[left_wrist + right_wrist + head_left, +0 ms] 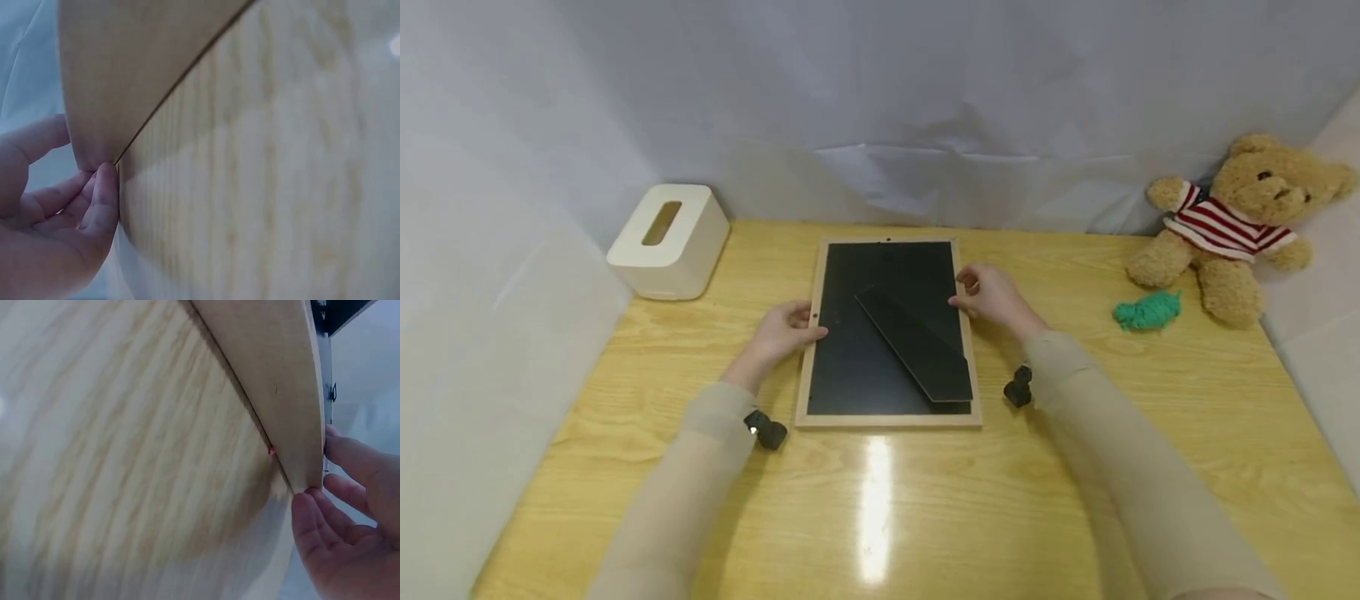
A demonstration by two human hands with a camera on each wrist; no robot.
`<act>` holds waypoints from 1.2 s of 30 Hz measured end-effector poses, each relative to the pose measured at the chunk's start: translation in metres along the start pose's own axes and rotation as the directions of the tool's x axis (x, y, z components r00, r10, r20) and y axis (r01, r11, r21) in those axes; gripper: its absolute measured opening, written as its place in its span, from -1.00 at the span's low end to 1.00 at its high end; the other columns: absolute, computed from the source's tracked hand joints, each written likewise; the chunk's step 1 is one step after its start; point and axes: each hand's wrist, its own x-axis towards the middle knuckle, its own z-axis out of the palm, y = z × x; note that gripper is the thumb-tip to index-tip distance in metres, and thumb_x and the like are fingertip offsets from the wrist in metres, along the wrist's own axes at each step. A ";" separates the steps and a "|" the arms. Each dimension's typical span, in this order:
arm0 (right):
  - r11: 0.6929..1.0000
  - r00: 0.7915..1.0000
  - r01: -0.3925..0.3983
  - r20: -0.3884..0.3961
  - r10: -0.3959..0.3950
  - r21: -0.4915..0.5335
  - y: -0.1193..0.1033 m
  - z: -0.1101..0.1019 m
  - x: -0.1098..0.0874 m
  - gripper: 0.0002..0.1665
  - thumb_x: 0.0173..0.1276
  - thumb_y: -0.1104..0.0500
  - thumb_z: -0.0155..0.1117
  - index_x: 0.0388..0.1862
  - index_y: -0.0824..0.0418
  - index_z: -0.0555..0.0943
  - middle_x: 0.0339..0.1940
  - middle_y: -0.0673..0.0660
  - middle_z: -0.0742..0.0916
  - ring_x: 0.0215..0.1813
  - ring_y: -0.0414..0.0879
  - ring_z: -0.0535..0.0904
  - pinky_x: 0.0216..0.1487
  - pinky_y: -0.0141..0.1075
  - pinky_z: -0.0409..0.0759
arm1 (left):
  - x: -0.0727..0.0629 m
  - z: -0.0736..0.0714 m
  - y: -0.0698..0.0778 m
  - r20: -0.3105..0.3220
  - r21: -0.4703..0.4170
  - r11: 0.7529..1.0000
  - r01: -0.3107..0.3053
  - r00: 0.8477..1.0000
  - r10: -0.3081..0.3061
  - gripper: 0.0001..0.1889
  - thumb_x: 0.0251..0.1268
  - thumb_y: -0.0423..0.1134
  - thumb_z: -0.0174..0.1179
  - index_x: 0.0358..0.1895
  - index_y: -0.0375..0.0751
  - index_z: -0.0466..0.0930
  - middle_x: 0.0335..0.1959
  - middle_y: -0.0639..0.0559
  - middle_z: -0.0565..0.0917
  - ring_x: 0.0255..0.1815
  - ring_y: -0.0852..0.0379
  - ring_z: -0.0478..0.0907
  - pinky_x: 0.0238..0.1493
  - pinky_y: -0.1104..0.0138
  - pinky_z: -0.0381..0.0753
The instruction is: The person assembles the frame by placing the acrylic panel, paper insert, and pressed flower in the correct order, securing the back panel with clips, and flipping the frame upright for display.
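Note:
A picture frame (pixel 887 421) with a pale wooden border lies back side up on the table. Its black backing (pixel 857 383) carries a black stand leg (pixel 917 346) set at a slant. My left hand (pixel 781 333) grips the left border, thumb over the top and fingertips at the lower edge, as the wooden side (pixel 125 75) in the left wrist view shows. On the opposite border my right hand (pixel 992 298) holds on, a little farther back. In the right wrist view its fingers (pixel 306 519) reach the bottom edge of the wooden side (pixel 275 381).
A white tissue box (pixel 681 258) stands at the back left of the wooden table (pixel 872 508). At the back right a teddy bear (pixel 1225 225) in a striped shirt sits against the curtain. A green bundle (pixel 1148 311) that looks like yarn lies beside it.

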 end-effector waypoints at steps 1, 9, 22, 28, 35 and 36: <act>1.000 1.000 -0.005 0.009 0.005 0.002 0.000 -0.001 0.001 -0.49 0.26 0.16 0.37 0.08 0.43 0.47 -0.03 0.37 0.59 0.02 0.20 0.53 0.06 0.00 0.50 | 0.000 0.000 0.001 -0.004 0.005 1.000 -0.002 1.000 0.002 -0.28 0.26 -0.25 0.27 0.41 -0.41 0.15 0.18 -0.32 0.43 0.13 -0.17 0.42 0.03 0.16 0.55; 0.999 0.997 -0.013 0.072 0.016 -0.041 -0.006 -0.006 0.008 -0.47 0.28 0.18 0.35 0.14 0.38 0.44 -0.07 0.36 0.57 -0.04 0.18 0.48 -0.01 0.01 0.48 | 0.000 -0.003 0.013 -0.004 0.026 1.000 0.016 1.000 -0.016 -0.31 0.21 -0.33 0.29 0.35 -0.47 0.19 0.17 -0.37 0.42 0.10 -0.22 0.45 0.05 0.09 0.54; 0.999 0.999 0.002 -0.040 0.000 0.041 0.003 0.002 0.004 -0.54 0.24 0.20 0.39 0.01 0.44 0.50 -0.08 0.35 0.58 0.01 0.20 0.49 0.07 0.00 0.47 | 0.001 -0.005 0.013 0.014 0.008 1.000 0.025 1.000 -0.025 -0.29 0.22 -0.32 0.29 0.38 -0.44 0.17 0.21 -0.36 0.39 0.12 -0.21 0.45 0.06 0.11 0.56; 0.997 0.995 0.034 -0.101 -0.027 0.069 0.009 0.009 0.001 -0.54 0.21 0.20 0.42 0.00 0.44 0.55 -0.04 0.37 0.55 0.05 0.21 0.46 0.13 0.00 0.44 | 0.000 -0.004 0.009 0.014 0.020 1.000 0.023 1.000 -0.023 -0.28 0.24 -0.28 0.28 0.41 -0.38 0.17 0.24 -0.31 0.38 0.14 -0.19 0.42 0.02 0.14 0.57; 0.992 0.995 0.041 -0.095 -0.029 0.118 0.008 0.009 -0.002 -0.55 0.19 0.24 0.42 -0.01 0.45 0.53 0.02 0.37 0.47 0.09 0.26 0.46 0.15 0.00 0.46 | -0.003 -0.004 0.008 0.006 0.013 1.000 0.014 1.000 -0.014 -0.29 0.24 -0.28 0.29 0.40 -0.37 0.19 0.21 -0.30 0.39 0.13 -0.18 0.42 0.00 0.14 0.58; 0.993 0.995 0.044 -0.090 -0.034 0.113 0.008 0.008 -0.002 -0.56 0.19 0.25 0.42 -0.02 0.45 0.53 0.02 0.37 0.46 0.09 0.26 0.46 0.15 0.00 0.46 | -0.003 -0.003 0.007 0.004 0.019 1.000 0.010 1.000 -0.010 -0.30 0.24 -0.27 0.29 0.40 -0.37 0.19 0.21 -0.30 0.40 0.13 -0.18 0.42 0.00 0.14 0.57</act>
